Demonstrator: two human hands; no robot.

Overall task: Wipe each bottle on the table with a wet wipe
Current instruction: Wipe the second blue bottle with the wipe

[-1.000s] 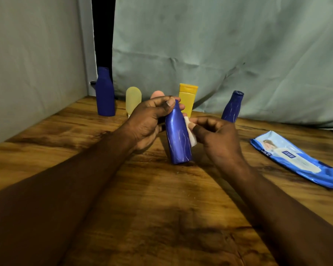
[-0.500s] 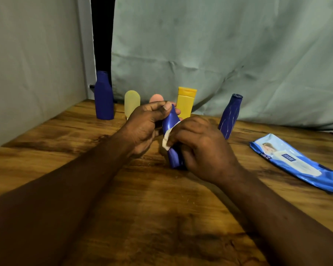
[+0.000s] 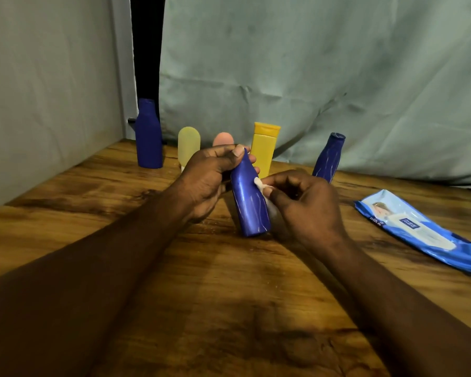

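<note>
A shiny blue bottle (image 3: pixel 249 202) stands tilted on the wooden table (image 3: pixel 229 295) in the middle. My left hand (image 3: pixel 210 180) grips its neck and top from the left. My right hand (image 3: pixel 305 205) pinches a crumpled white wet wipe (image 3: pixel 260 185) against the bottle's right side. Behind stand a tall dark blue bottle (image 3: pixel 148 136), a pale yellow bottle (image 3: pixel 188 145), a pink bottle (image 3: pixel 223 138) half hidden by my left hand, a yellow bottle with an orange cap (image 3: pixel 264 145) and a leaning blue bottle (image 3: pixel 329 157).
A blue pack of wet wipes (image 3: pixel 419 229) lies flat at the right of the table. A pale cloth backdrop (image 3: pixel 310 77) hangs behind the bottles and a wall closes the left side. Bare wood stretches toward me between my forearms.
My right hand, which covered the front of the blue bottle half a second ago, has slid off to its right side with the wipe. The bottle's front now shows.
</note>
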